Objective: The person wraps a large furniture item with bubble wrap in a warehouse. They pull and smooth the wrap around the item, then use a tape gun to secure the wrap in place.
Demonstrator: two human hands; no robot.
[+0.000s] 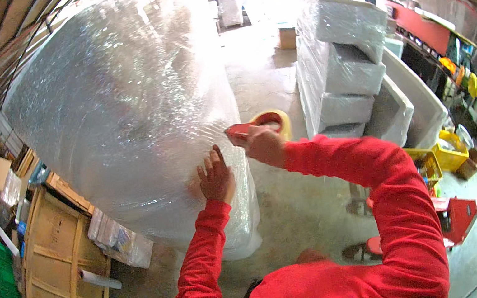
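Note:
A tall, bulky load [136, 103] wrapped in clear plastic film stands before me on the left. My left hand [216, 177] lies against its film with the fingers stretched out and nothing in them. To the right, my right hand [266, 146] grips a red tape dispenser [241, 132] that carries a roll of yellowish tape [285, 123]. The dispenser's front end is at the right edge of the wrapped load. I cannot tell whether tape runs from it onto the film.
Film-wrapped white stacked pieces [346, 77] stand to the right, with yellow crates [450, 152] and a red pallet jack [461, 219] nearer me. At left lean a wooden crate panel [59, 267] and a green crate [2, 270]. A cardboard box [287, 38] sits farther back.

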